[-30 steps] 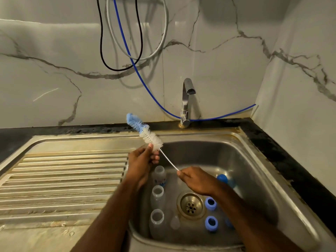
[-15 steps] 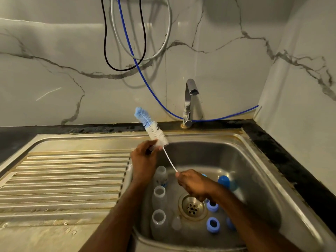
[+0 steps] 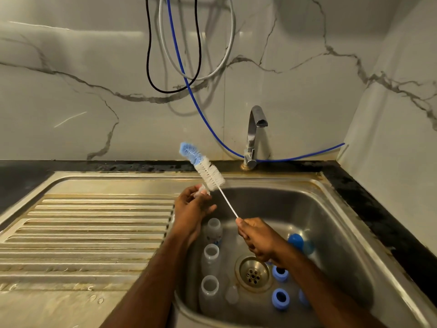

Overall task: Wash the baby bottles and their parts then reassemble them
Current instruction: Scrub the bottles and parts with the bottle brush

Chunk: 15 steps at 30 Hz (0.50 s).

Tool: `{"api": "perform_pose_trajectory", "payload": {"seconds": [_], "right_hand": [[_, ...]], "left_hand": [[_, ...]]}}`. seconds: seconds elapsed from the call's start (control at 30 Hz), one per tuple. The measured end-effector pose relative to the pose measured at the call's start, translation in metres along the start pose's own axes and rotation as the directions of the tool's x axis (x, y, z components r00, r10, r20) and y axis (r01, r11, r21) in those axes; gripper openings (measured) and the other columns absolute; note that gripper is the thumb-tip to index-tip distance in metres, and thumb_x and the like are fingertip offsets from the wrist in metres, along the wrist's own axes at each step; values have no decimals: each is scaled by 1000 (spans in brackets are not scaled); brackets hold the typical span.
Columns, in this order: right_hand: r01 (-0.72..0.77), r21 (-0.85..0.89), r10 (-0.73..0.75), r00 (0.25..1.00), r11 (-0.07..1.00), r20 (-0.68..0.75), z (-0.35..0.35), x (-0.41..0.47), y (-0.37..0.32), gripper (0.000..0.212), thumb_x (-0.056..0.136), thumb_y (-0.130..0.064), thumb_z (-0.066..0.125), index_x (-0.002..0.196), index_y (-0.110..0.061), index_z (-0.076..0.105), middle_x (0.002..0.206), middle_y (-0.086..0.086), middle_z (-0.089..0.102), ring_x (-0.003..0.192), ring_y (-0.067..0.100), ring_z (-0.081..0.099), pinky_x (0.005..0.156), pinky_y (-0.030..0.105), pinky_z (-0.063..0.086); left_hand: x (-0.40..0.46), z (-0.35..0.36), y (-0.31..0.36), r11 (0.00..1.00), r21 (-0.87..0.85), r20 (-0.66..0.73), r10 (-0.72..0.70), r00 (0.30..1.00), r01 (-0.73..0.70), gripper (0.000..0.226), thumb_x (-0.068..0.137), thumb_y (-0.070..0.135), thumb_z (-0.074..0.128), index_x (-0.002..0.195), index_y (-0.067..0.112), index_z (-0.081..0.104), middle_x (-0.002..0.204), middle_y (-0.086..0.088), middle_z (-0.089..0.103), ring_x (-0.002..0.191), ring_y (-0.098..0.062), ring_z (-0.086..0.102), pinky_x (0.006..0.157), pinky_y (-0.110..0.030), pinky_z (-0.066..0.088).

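- Right hand (image 3: pixel 259 240): fingers curled tight around the lower end of the thin white twisted-wire handle of a long bottle brush (image 3: pixel 208 172). The brush slants up and to the left over the back rim of the sink; bristles are white, with a blue tip.
- Left hand (image 3: pixel 192 209): thumb and fingertips pinch a small clear silicone teat (image 3: pixel 201 191), held against the lowest white bristles.
- Stainless steel sink basin (image 3: pixel 331 233): three clear plastic baby bottles (image 3: pixel 211 253) stand upright in a row along its left wall, necks open.
- Blue screw rings (image 3: pixel 280 298) sit right of the round metal drain (image 3: pixel 253 274); a blue domed cap (image 3: pixel 296 241) lies behind the right wrist.
- A small clear part (image 3: pixel 232 295) stands near the front bottle; type unclear.
- Chrome tap (image 3: pixel 254 136): no water visible.
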State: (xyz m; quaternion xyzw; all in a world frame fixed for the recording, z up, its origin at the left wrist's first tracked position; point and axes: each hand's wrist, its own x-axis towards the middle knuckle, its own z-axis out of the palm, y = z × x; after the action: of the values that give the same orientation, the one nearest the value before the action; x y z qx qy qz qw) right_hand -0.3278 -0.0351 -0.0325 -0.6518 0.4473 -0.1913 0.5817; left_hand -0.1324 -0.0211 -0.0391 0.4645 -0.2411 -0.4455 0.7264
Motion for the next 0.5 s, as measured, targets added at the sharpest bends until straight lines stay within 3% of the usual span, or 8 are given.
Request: {"api": "perform_pose_trajectory", "payload": {"seconds": [0.13, 0.27, 0.5], "right_hand": [[69, -63, -70, 997, 996, -22, 4, 1, -1, 42, 108, -40, 38, 72, -18, 44, 53, -5, 33, 38, 4, 25, 37, 17, 22], [115, -161, -122, 992, 980, -32, 1, 2, 1, 42, 107, -39, 39, 71, -18, 45, 52, -7, 35, 38, 2, 28, 39, 14, 25], [118, -251, -144, 986, 961, -85, -2, 6, 4, 43, 106, -42, 41, 68, -21, 48, 50, -10, 39, 39, 1, 32, 45, 17, 28]], "left_hand": [[4, -3, 1, 995, -105, 8, 0, 1000, 1, 26, 94, -2, 62, 120, 4, 58, 114, -16, 72, 105, -32, 73, 84, -45, 62], [8, -9, 1, 998, 7, 0, 70, 998, -70, 26, 89, 0, 69, 113, 11, 67, 103, -8, 77, 95, -21, 75, 68, -26, 60], [13, -12, -1, 993, 96, 20, 71, 997, -73, 27, 92, 7, 67, 115, 19, 71, 109, 1, 77, 101, -14, 73, 78, -28, 55]]}}
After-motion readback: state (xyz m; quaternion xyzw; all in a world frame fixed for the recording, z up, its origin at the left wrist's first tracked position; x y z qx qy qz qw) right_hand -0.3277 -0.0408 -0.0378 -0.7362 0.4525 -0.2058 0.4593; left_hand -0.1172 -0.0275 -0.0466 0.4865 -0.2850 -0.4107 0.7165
